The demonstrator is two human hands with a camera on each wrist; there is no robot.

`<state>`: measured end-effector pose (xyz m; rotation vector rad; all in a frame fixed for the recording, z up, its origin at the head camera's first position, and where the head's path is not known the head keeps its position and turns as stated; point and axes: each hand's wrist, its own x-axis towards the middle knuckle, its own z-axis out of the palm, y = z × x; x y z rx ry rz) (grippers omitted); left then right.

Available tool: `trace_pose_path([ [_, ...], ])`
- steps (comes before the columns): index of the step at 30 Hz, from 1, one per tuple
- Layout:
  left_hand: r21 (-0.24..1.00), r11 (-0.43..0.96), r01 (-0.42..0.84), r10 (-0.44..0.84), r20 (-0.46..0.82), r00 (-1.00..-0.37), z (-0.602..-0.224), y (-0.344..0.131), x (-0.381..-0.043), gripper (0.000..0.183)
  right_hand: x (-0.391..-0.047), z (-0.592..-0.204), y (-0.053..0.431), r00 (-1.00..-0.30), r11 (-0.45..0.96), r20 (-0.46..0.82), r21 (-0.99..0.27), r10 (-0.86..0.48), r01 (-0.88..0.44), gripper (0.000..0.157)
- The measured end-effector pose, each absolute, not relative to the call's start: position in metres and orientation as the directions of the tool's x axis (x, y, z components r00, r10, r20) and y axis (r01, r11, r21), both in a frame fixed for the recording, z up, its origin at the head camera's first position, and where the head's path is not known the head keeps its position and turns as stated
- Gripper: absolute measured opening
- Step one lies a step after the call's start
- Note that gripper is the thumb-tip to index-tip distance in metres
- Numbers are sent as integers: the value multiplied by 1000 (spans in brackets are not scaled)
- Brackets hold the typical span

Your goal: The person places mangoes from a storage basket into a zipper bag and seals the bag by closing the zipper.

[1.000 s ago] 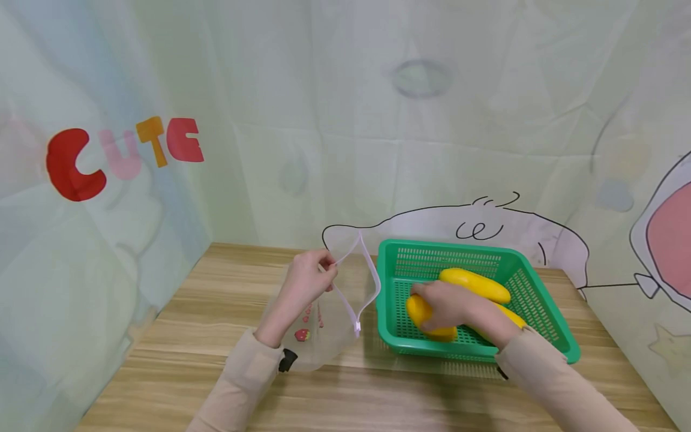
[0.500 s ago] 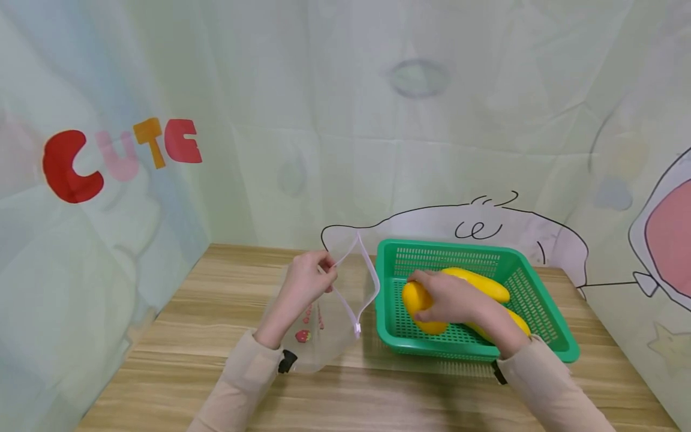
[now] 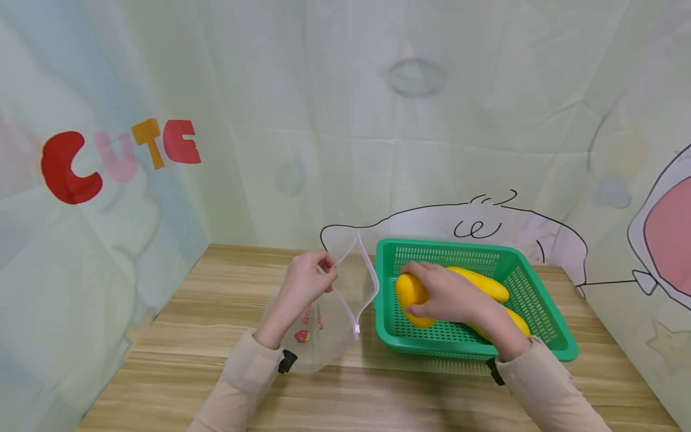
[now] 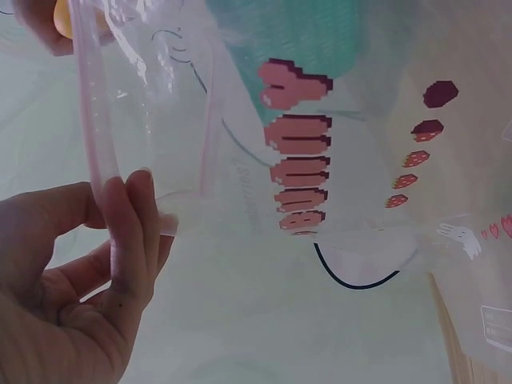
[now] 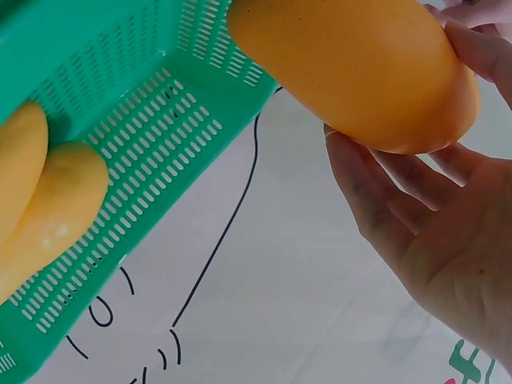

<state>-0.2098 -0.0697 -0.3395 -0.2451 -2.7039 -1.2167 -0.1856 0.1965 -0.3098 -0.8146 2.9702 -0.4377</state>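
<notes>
One bag (image 4: 352, 180), lettering (image 4: 298, 134) possibly "BUNNY"

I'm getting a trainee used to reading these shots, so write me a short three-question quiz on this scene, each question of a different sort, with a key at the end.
1. Fill in the blank: The left grip pinches the edge of a ____.
2. True or false: The right grip holds nothing.
3. Count: How many yellow pieces lie in the green basket, held by neither grip?

Key
1. Clear zip bag; its mouth stands open.
2. False; it holds a fruit-shaped piece.
3. Two; the nearer one is partly hidden in the head view.
</notes>
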Motion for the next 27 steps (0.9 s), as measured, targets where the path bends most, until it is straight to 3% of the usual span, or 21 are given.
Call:
trace_pose_path([
  [17, 724, 656, 212, 70, 221, -973, -338, -69, -208, 5, -186, -290, 171, -837, 765, 101, -359, -538, -535, 50],
  [27, 726, 655, 210, 73, 216, -974, -338, -66, -207, 5, -189, -285, 156, -824, 736, 115, -394, -555, -551, 55],
])
